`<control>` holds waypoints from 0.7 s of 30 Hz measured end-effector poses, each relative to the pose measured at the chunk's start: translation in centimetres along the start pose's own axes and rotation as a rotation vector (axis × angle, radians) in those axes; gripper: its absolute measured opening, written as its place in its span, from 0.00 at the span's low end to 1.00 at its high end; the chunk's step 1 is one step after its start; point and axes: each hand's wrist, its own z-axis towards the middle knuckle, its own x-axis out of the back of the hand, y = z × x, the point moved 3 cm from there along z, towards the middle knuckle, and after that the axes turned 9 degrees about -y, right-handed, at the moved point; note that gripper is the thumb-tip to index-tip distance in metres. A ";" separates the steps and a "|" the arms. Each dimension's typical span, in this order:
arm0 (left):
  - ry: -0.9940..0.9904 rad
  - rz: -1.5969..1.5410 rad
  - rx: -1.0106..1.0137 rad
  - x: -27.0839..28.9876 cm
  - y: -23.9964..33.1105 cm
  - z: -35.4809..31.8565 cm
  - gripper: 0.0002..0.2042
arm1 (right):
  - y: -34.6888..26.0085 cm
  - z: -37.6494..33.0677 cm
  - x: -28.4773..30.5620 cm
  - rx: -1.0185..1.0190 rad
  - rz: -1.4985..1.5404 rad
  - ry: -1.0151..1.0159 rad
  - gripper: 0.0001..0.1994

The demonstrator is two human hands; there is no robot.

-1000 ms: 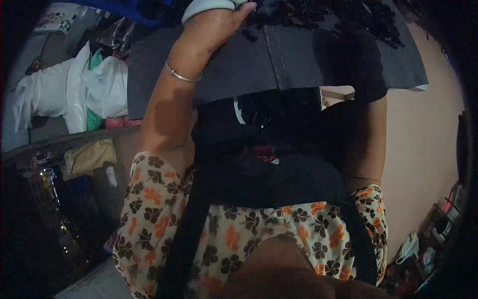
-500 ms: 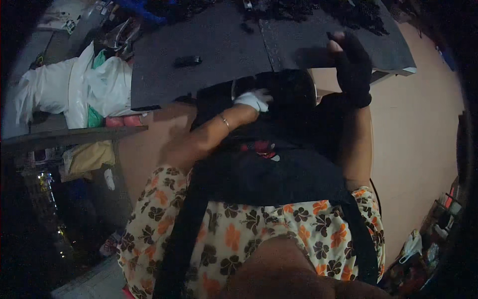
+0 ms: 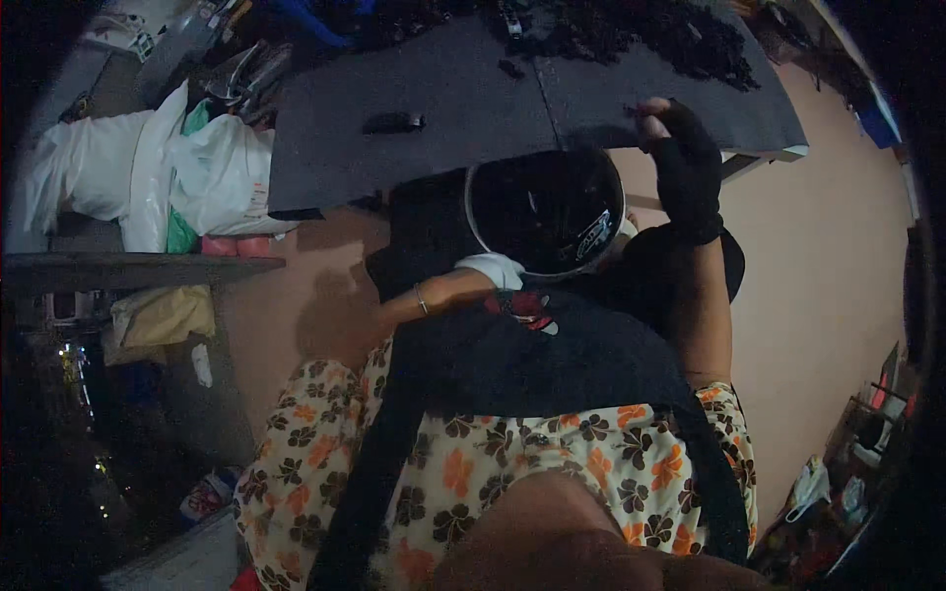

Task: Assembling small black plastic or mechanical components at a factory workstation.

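Observation:
In a white glove, my left hand point(image 3: 496, 268) is at the near rim of a round container point(image 3: 471, 212) with a pale rim and a dark inside. A shiny dark piece with light marks point(image 3: 594, 234) shows inside it. The left fingers are hidden against the rim and my dark apron point(image 3: 552, 345). My right hand point(image 3: 687, 172), in a black fingerless glove, is raised by the table's near edge. Its thumb and fingers are drawn together around something small and dark that I cannot make out.
Ahead stands a dark grey table point(image 3: 463, 98) with a small black piece point(image 3: 394, 122) on it and dark clumps point(image 3: 670, 44) along its far side. White plastic bags point(image 3: 212, 172) sit to the left, above a shelf edge point(image 3: 138, 262). More clutter point(image 3: 813, 492) lies at lower right.
My left hand has drawn back toward my body, and the dark cloth that covered the round container has come off it. The right hand has lowered slightly, still by the table edge.

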 end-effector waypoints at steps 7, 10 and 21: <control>-0.302 0.012 0.135 0.3 -3.3 2.0 0.18 | -2.1 2.1 -2.1 0.221 -0.212 -0.216 0.08; 0.365 -0.033 -0.632 6.2 1.7 -7.0 0.12 | -0.6 2.7 -0.9 0.186 -0.311 -0.264 0.09; 1.192 0.330 -0.460 21.0 6.0 -13.2 0.08 | -1.2 10.9 -6.5 0.097 0.007 -0.424 0.02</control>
